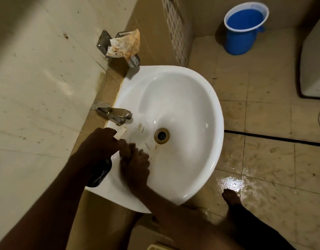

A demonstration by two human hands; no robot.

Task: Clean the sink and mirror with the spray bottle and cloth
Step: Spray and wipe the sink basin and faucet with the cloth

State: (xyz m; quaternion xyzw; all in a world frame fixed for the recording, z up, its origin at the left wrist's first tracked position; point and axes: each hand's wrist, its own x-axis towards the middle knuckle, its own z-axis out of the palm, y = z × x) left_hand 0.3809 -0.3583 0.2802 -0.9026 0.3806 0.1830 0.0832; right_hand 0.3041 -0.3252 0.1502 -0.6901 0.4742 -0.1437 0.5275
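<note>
Sink [200, 98]: glossy white rounded basin

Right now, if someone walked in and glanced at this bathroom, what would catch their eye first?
The white sink fills the middle, with brown stains around its drain. Over its near rim, the left hand grips a dark spray bottle, while the right hand rests inside the basin. Next, the bright blue bucket on the floor at top right, and a stained cloth lying on the wall holder behind the sink.
</note>
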